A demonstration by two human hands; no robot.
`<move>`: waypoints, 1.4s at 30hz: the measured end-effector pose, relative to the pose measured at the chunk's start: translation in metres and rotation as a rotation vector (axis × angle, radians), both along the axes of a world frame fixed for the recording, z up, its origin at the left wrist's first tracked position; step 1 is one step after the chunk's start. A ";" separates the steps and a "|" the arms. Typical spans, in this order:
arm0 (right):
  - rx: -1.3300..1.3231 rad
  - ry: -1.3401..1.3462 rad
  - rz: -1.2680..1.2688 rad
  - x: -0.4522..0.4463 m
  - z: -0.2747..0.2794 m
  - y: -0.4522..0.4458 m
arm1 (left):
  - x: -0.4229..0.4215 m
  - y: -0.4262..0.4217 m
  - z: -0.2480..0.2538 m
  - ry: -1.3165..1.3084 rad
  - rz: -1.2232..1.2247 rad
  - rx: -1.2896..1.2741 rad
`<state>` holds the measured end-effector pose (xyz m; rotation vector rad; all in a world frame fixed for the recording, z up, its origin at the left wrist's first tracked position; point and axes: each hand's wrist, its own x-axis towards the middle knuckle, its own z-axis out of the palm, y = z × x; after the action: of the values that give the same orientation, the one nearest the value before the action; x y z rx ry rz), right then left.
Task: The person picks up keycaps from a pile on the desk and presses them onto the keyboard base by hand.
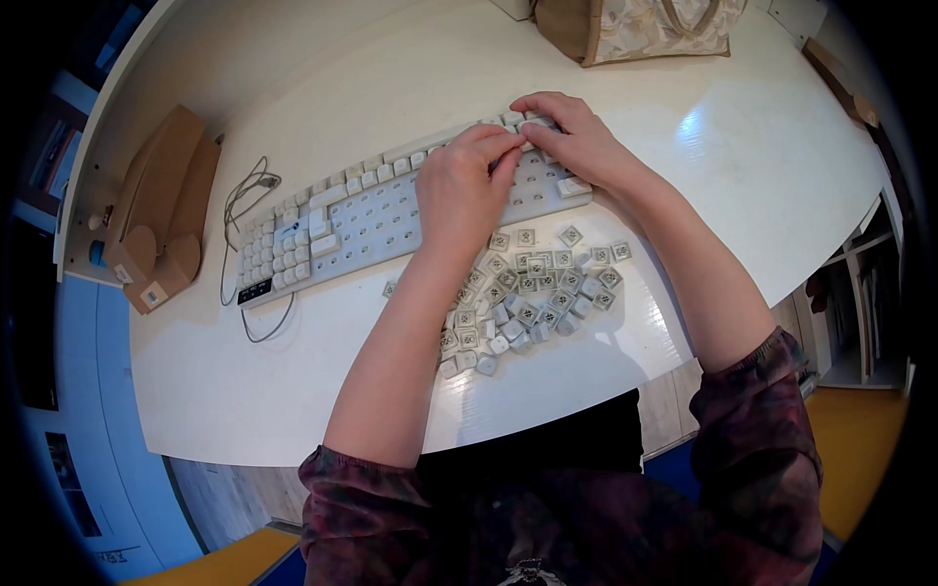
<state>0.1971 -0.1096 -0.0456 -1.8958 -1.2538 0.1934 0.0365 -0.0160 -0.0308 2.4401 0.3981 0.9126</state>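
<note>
A white keyboard (376,230) lies at a slant across the table, with many bare key positions in its middle and keycaps along its far edge and at its left part. My left hand (469,181) is over the keyboard's right half, fingers pinched together near the top row; what they hold, if anything, is hidden. Beside it my right hand (576,137) has its thumb and fingers curled around the keycaps at the far right end, close to my left fingertips. Loose keycaps (532,283) lie in a pile between my forearms, several of them upside down.
A grey cable (234,210) curls left of the keyboard. An open cardboard box (161,210) stands at the table's left side. At the far edge sits a patterned bag (650,29). The white table (293,400) has a curved near edge.
</note>
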 end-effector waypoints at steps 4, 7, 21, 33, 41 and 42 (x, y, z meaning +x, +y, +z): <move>-0.035 -0.008 0.006 0.003 -0.002 0.000 | 0.002 -0.001 -0.001 -0.004 0.027 0.053; -0.046 -0.008 0.005 0.005 -0.006 0.003 | 0.001 -0.004 0.001 0.012 0.043 0.084; -0.045 0.087 -0.044 -0.007 0.004 0.000 | 0.000 -0.004 0.001 0.011 0.012 0.136; 0.252 0.543 0.094 -0.003 0.000 -0.007 | -0.001 -0.006 -0.002 -0.047 0.029 0.016; 0.075 0.296 0.125 -0.003 0.024 -0.019 | 0.000 -0.004 -0.002 -0.028 0.047 -0.059; 0.081 0.318 0.125 -0.003 0.024 -0.019 | 0.001 -0.004 -0.003 -0.040 0.045 -0.052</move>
<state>0.1942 -0.1281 -0.0214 -1.6418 -1.1436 0.4835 0.0375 -0.0199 -0.0341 2.3704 0.4579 0.9563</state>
